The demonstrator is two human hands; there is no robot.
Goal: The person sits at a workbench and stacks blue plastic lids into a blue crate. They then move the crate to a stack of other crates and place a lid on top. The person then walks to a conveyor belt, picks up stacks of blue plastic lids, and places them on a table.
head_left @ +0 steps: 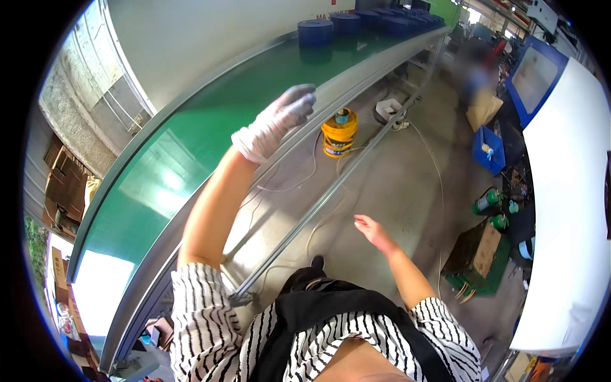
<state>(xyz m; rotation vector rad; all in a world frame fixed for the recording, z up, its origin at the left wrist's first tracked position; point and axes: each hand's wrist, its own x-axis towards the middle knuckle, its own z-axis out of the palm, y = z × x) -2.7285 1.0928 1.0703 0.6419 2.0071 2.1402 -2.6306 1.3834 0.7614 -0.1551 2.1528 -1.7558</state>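
A long green conveyor belt (pixel 210 127) runs from seven o'clock up toward one o'clock. Round blue tubs (pixel 316 30) stand in a row on it at its far, twelve-to-one o'clock end.

Yellow pail (pixel 339 132) w/ label, on floor under conveyor. Blue round tubs (pixel 316 30) on belt, far end. Blue-framed screen (pixel 533 77), upper right.

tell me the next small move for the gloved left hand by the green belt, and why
Probably hold the left hand open above the belt's near edge and wait. It holds nothing, the green conveyor belt beneath it is bare, and the blue round containers sit far up the belt, beyond its reach.
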